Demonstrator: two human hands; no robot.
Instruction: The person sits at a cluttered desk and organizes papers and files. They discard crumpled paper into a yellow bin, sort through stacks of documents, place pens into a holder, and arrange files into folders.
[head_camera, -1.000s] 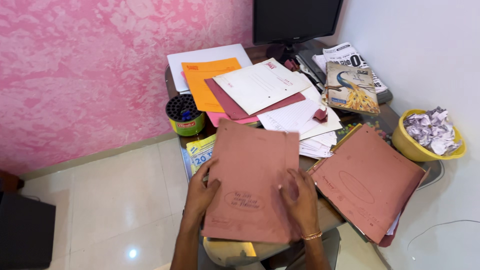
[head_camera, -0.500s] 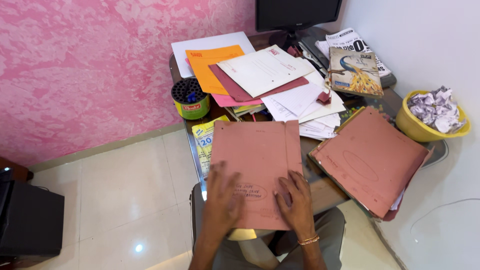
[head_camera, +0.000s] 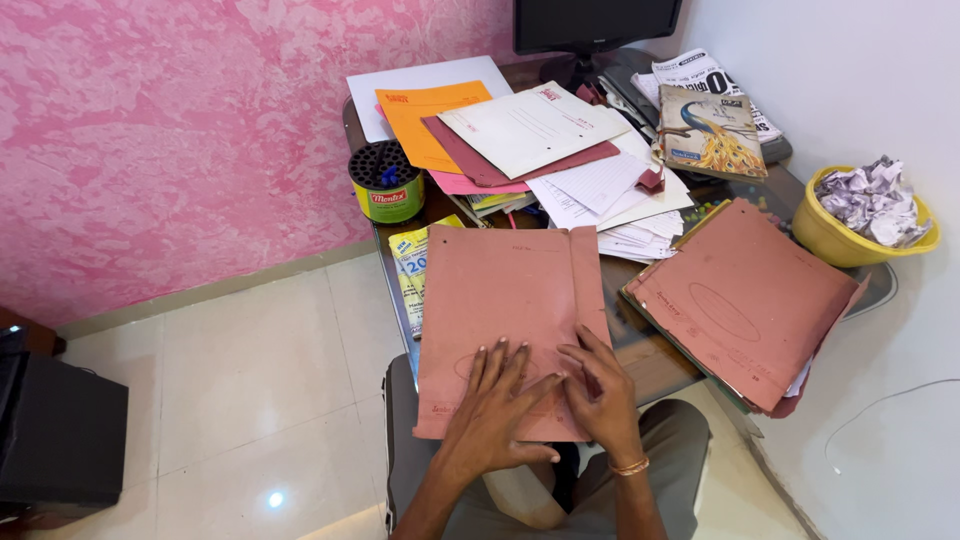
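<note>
A reddish-brown card folder (head_camera: 510, 300) lies closed at the near edge of the glass desk, overhanging toward my lap. My left hand (head_camera: 495, 405) rests flat on its lower part with fingers spread. Beside it, my right hand (head_camera: 600, 390), wearing a gold bangle, presses on the folder's lower right with its fingers bent. Both hands cover a hand-drawn oval label on the cover. Neither hand grips anything.
A second reddish-brown folder stack (head_camera: 745, 305) lies to the right. Behind are loose papers and folders (head_camera: 530, 140), a green pen holder (head_camera: 387, 182), a peacock-cover book (head_camera: 712, 130), a monitor (head_camera: 595, 25) and a yellow bowl of crumpled paper (head_camera: 865, 215). Pink wall at left.
The folder has come down flat onto the desk edge. My left hand slid from its left edge onto the cover, and both hands now sit together over the label.
</note>
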